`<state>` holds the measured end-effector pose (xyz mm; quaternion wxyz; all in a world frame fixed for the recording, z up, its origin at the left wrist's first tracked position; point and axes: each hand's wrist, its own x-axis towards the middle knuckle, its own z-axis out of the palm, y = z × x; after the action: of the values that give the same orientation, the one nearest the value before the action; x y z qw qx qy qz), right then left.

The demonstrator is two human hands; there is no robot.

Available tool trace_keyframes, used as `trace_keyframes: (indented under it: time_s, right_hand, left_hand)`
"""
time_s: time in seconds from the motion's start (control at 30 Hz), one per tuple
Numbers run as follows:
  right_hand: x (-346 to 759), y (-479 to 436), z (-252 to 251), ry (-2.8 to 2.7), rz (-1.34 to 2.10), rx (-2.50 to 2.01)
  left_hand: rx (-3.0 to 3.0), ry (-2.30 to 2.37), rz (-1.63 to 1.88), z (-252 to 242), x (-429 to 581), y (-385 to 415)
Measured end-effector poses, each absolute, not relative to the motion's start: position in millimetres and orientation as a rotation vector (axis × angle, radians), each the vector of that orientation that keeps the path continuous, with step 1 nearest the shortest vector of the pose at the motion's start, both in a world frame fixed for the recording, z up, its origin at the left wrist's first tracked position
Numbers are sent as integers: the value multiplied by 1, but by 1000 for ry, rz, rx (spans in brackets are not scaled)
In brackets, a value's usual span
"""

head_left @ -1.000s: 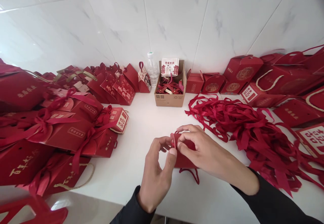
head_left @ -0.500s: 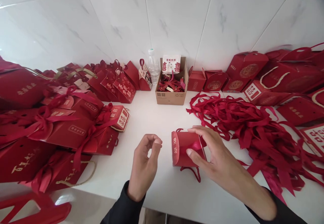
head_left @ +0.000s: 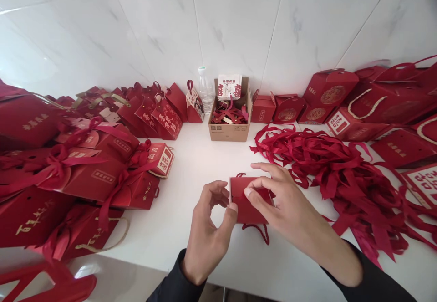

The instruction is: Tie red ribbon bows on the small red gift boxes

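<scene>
A small red gift box (head_left: 251, 213) lies on the white table in front of me, with dark red cord handles showing at its far and near sides. My right hand (head_left: 287, 206) reaches over it from the right, thumb and index finger pinched together on its top flap, the other fingers raised. At the box's left edge is my left hand (head_left: 211, 229), its fingers curved and parted from the thumb. The left thumb tip reaches the edge; whether it presses there I cannot tell.
Right of the box is a heap of red ribbons (head_left: 327, 161). Red gift boxes with bows (head_left: 99, 170) crowd the left. A cardboard box (head_left: 228, 132) and a plastic bottle (head_left: 205, 92) stand by the tiled wall, with more red boxes (head_left: 329, 92) at right.
My left hand has moved right to the box's edge. My right thumb and index finger have come together on the top flap, and the box's lettered left flap no longer shows.
</scene>
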<state>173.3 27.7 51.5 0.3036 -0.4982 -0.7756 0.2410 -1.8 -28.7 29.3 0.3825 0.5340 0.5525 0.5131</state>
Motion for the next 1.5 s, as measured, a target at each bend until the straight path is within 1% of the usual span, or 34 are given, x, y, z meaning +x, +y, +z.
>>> trace_keyframes:
  time_s: [0.13,0.43,0.73,1.03,1.1,1.27,1.4,1.5]
  right_hand:
    - [165,32,54,-2011,722,-1362]
    - [156,35,55,-1975,782,-1380]
    - [150,33,58,-1994,796,-1359]
    - [162,27,57,-1997,813,-1344]
    - [167,23,55,-1984,761,-1334]
    - [181,6,33,-1917,445,-1372]
    - [190,-7,15,-1813,433,-1463]
    - [190,-17,11,-1751,473,-1538]
  left_hand:
    - [1317,1376,1310,29,-2,-30]
    - [1321,1393,1291,27,-2,-30]
    - [1231,1396,1297,34,-2,-23]
    - [1134,1452,1263,26,-6,-24]
    - [1090,1455,1285,24,-10,-25]
    - [942,1525,1424,14,-35,-27]
    - [609,1593,1614,0,-67,-26]
    - [422,1652,1662,-6,-84,-30]
